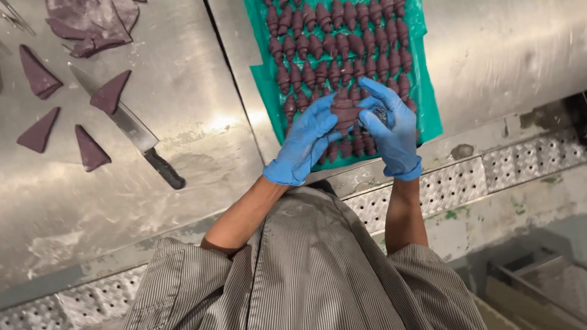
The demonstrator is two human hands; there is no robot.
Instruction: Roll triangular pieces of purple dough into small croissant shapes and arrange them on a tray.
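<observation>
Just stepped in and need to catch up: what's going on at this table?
A person in blue gloves holds one dark purple rolled dough piece between the left hand and right hand, above a green sheet filled with rows of similar rolled pieces. To the left on the steel table, flat purple dough triangles lie around a black-handled knife, with leftover dough scraps further back.
</observation>
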